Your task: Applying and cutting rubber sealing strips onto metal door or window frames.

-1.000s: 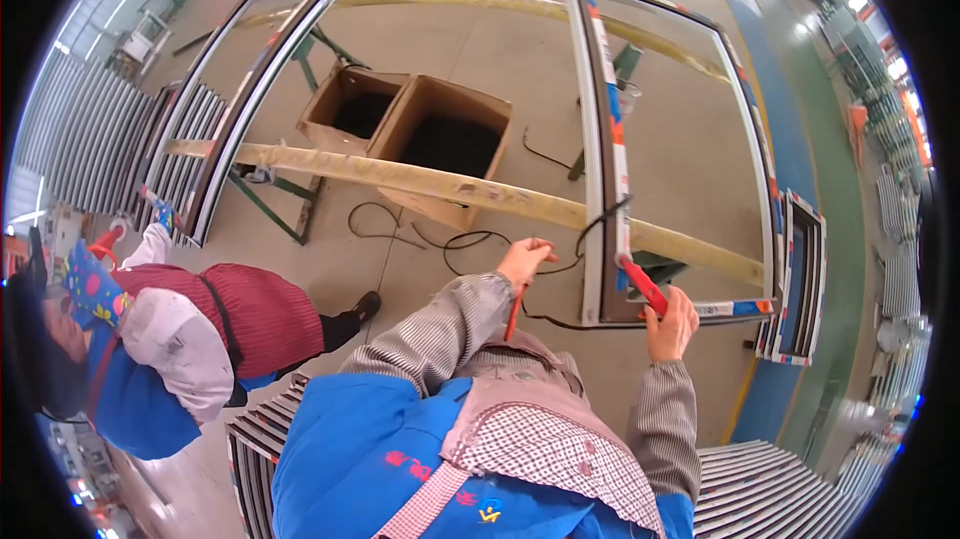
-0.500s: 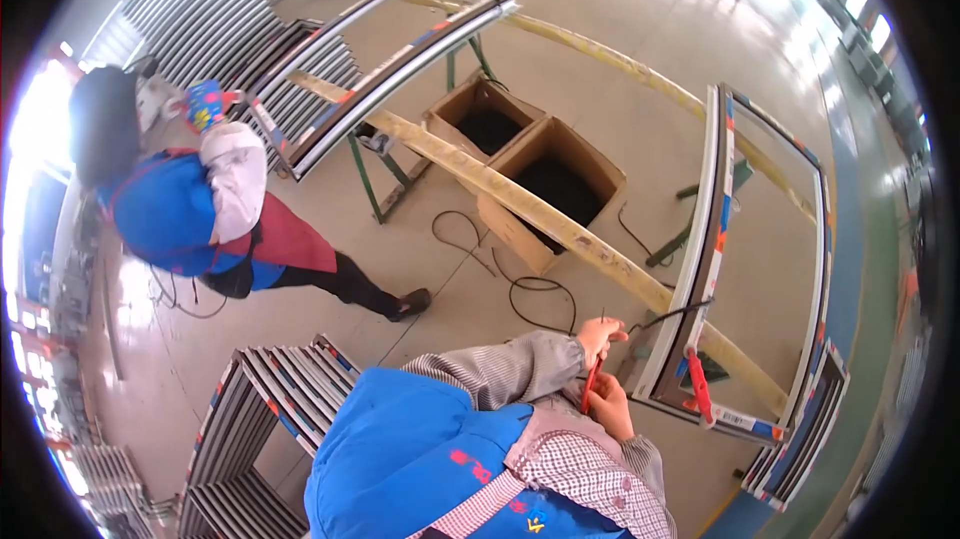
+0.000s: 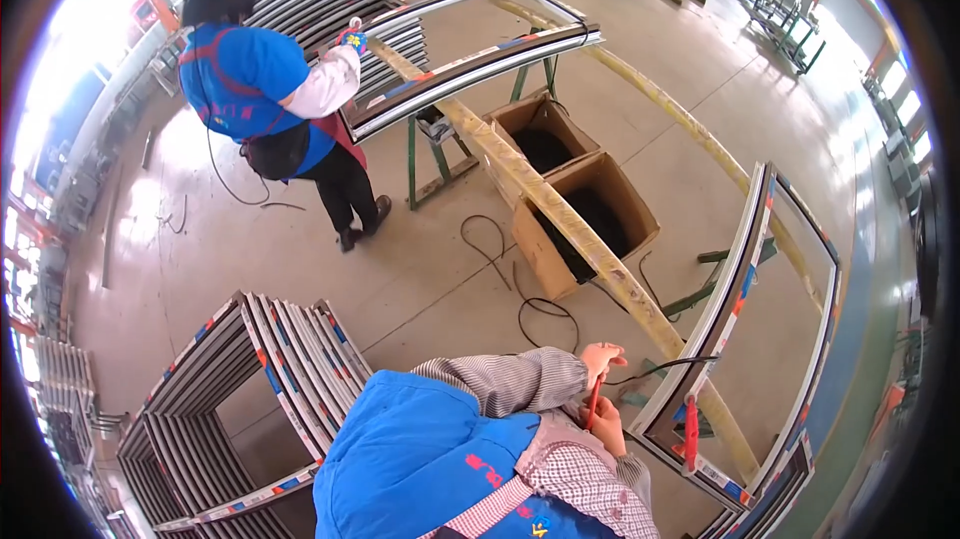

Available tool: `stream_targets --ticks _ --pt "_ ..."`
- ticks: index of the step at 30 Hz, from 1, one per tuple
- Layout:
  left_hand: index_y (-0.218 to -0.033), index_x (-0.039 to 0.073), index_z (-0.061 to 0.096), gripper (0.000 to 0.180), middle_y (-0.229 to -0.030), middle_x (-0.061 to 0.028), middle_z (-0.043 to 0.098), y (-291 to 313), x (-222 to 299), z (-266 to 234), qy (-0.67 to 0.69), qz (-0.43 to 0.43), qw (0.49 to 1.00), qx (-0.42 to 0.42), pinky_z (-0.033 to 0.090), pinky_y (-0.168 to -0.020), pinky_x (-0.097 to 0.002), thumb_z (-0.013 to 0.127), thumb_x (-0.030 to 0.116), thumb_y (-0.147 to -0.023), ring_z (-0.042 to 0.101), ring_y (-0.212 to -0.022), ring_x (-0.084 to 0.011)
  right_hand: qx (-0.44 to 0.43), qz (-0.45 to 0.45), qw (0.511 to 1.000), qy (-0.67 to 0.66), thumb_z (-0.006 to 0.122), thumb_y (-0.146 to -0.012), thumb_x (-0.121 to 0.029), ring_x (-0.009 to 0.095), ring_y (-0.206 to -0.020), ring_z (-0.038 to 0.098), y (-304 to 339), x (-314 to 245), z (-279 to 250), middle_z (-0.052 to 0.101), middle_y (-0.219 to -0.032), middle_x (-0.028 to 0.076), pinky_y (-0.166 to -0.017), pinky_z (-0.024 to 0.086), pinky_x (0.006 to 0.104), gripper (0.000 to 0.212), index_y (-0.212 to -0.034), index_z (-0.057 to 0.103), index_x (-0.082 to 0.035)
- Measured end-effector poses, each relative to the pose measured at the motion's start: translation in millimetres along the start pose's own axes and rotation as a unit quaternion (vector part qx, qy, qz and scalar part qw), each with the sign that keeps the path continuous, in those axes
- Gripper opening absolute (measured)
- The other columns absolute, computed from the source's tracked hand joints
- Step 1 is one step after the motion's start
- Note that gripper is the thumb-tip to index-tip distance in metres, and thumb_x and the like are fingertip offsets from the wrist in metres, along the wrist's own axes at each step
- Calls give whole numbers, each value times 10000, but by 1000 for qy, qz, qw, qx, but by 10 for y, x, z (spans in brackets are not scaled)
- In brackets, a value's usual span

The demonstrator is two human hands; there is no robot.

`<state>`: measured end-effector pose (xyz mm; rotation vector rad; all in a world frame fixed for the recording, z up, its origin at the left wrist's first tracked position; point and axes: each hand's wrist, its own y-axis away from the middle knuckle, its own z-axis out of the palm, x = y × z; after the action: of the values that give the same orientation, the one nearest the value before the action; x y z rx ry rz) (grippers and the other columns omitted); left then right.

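My left hand (image 3: 600, 359) is closed, and a thin black flexible strip (image 3: 665, 365) runs from it to the near corner of the window-like frame on my right. Just below, my right hand (image 3: 607, 426) is wrapped round a slim red tool (image 3: 594, 401), whose upper end reaches up to my left hand. The tool's working end is too small to make out. That frame (image 3: 728, 279) rests on padded yellow beams. A red-handled tool (image 3: 691, 434) lies upright against its near edge, beside my right hand but not touched by it.
A co-worker (image 3: 260, 89) in blue stands at the far left by a second frame (image 3: 470, 64) on the beams (image 3: 560, 219). Two cardboard boxes (image 3: 640, 239) with black contents sit under them. Stacked frames (image 3: 250, 379) are at left; black cords (image 3: 545, 309) lie on the floor.
My view has shifted, so the whole scene sits differently. The co-worker now stands upright instead of leaning. My hands keep nearly the same grip and place near the frame.
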<state>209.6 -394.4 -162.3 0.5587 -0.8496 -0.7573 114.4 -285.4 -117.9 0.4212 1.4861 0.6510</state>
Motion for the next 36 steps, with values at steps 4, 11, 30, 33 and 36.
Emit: stream_targets --ticks 4,11,30,33,36 --pt "-985 55 529 187 -818 -76 617 13 34 -35 -4 2 1000 -1 288 -330 -208 481 165 -842 327 -399 -54 2 -20 1000 9 584 -776 -45 85 -691 520 -82 106 -20 567 -847 46 -592 430 207 283 -1027 487 41" --pt "-965 56 538 172 -815 -83 621 -1 19 -27 -3 -4 1000 6 283 -329 -222 490 164 -840 326 -386 -58 -2 -30 1000 10 598 -776 -74 92 -697 534 -112 182 -49 582 -846 60 -595 437 212 317 -1045 480 45" --pt "-1007 64 534 198 -853 -66 611 -16 193 115 -43 -16 996 -70 315 -381 -210 489 172 -847 336 -425 -53 50 -70 996 27 602 -756 -44 99 -695 558 -210 182 -93 582 -821 70 -587 458 221 272 -977 476 52" --pt "-1019 73 535 201 -874 -57 610 21 302 137 -51 -14 994 -96 324 -400 -207 486 171 -850 339 -439 -48 60 -77 995 -2 582 -762 -18 124 -704 584 -212 94 -11 582 -814 85 -589 479 231 244 -958 457 56" --pt "-1012 80 538 196 -864 -50 616 5 360 102 -45 -9 993 -110 327 -391 -209 493 170 -844 340 -437 -49 61 -104 993 4 567 -767 -4 151 -702 600 -334 174 -20 579 -803 95 -601 497 249 224 -943 440 52"
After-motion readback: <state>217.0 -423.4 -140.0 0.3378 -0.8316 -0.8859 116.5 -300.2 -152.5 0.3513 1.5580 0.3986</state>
